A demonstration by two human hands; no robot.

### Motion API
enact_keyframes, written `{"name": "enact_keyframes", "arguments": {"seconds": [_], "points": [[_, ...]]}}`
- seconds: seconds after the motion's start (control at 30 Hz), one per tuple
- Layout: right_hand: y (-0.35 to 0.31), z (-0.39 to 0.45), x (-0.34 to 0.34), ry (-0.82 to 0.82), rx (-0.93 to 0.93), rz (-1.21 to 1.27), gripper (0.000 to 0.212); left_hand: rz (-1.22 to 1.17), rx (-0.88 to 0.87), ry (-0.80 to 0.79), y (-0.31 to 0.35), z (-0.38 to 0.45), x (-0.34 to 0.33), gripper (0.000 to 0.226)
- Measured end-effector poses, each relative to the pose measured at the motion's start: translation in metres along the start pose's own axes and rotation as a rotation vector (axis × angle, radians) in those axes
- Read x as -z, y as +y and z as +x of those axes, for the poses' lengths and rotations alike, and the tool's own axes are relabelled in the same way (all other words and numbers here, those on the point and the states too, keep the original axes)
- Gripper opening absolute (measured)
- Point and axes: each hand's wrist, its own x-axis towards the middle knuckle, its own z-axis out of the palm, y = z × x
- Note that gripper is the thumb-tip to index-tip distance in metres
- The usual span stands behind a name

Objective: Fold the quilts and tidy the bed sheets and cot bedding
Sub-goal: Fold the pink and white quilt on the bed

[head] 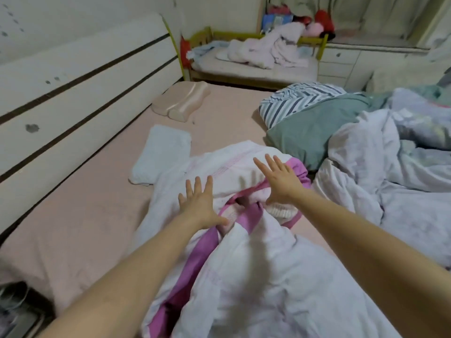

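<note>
**Both my hands flat on a white and pink quilt on the bed**

A bunched white quilt with pink edging (244, 252) lies down the middle of the bed, running from the near edge toward the centre. My left hand (199, 203) rests on it with fingers straight and spread, holding nothing. My right hand (280, 181) lies a little farther and to the right, also spread flat on the quilt, with the thumb side touching the pink trim.

Under the quilt is a pink bed sheet (97, 228). A small folded white cloth (161, 157) lies just left of the quilt's far end. Farther off, near the white headboard (85, 81) on the left, sits a pink contoured pillow (181, 103).

To the right lie a grey-green quilt with a striped underside (310, 120) and a rumpled pale blue quilt (390, 172) touching it.

At the far end of the room stands a wooden cot (256, 69) with a heap of pink and white cot bedding (266, 50).
</note>
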Motion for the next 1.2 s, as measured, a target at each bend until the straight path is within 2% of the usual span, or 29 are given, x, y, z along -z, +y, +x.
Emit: {"name": "enact_keyframes", "arguments": {"seconds": [0.17, 0.27, 0.43, 0.5, 0.57, 0.67, 0.7, 0.77, 0.83, 1.0, 1.13, 1.2], "points": [[-0.023, 0.095, -0.01, -0.018, 0.199, -0.139, 0.135, -0.049, 0.115, -0.001, -0.032, 0.068, 0.0, 0.142], [-0.042, 0.143, -0.027, -0.093, 0.327, -0.299, 0.141, -0.05, 0.185, -0.08, -0.066, 0.091, -0.018, 0.147], [-0.092, 0.188, -0.075, -0.165, 0.482, -0.337, 0.151, -0.088, 0.258, -0.204, -0.125, 0.101, -0.051, 0.154], [-0.109, 0.196, -0.09, -0.16, 0.542, -0.39, 0.145, -0.102, 0.299, -0.261, -0.141, 0.098, -0.066, 0.157], [-0.121, 0.203, -0.104, -0.179, 0.558, -0.342, 0.125, -0.139, 0.364, -0.3, -0.158, 0.088, -0.087, 0.157], [-0.131, 0.196, -0.107, -0.167, 0.509, -0.142, 0.063, -0.246, 0.437, -0.296, -0.17, 0.072, -0.11, 0.144], [-0.137, 0.19, -0.105, -0.145, 0.5, -0.071, 0.048, -0.254, 0.444, -0.261, -0.173, 0.066, -0.114, 0.131], [-0.153, 0.176, -0.086, -0.15, 0.468, 0.093, 0.032, -0.207, 0.423, -0.166, -0.18, 0.06, -0.104, 0.088], [-0.167, 0.164, -0.059, -0.147, 0.386, 0.348, 0.025, -0.201, 0.411, -0.094, -0.187, 0.064, -0.069, 0.055], [-0.173, 0.147, 0.03, -0.017, 0.118, 0.977, 0.016, -0.058, 0.262, 0.106, -0.192, 0.1, 0.066, 0.04], [-0.169, 0.134, 0.074, 0.128, -0.082, 1.173, 0.011, -0.369, 0.16, 0.239, -0.157, 0.117, 0.111, 0.007], [-0.179, 0.133, 0.091, 0.235, -0.154, 1.272, 0.012, -0.533, 0.111, 0.32, -0.152, 0.13, 0.14, 0.019]]}}
